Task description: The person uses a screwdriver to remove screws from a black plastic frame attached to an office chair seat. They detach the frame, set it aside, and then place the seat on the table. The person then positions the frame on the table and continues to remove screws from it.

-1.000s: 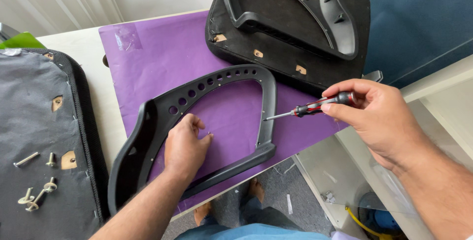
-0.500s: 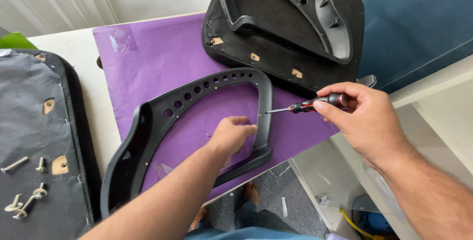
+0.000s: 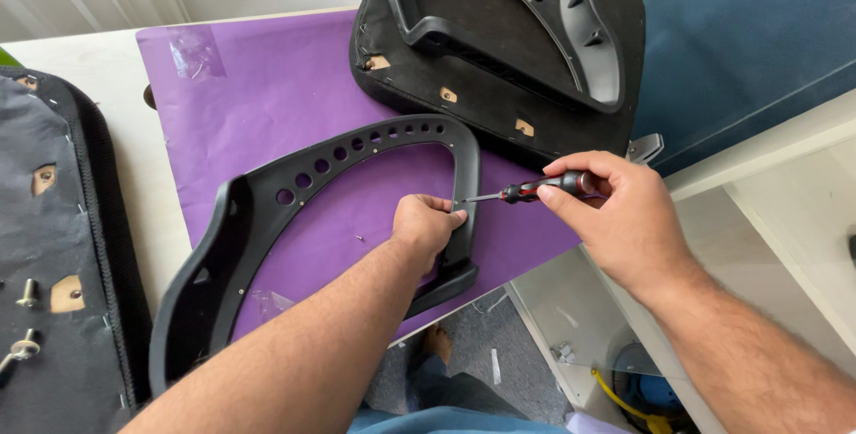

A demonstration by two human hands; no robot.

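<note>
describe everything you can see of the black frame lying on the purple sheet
The black, plastic-looking curved frame is an open loop, flat on the purple paper sheet. Its upper arc carries a row of round holes, its left end broadens, and tiny screws dot the inner edge. The left hand grips its right upright, where the tip of the red-and-black screwdriver, held by the right hand, meets it.

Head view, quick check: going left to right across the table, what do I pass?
Grey-backed cushion with bolts → black armrest frame on the purple paper → left hand gripping the frame's right side → screwdriver → right hand holding it.
</note>
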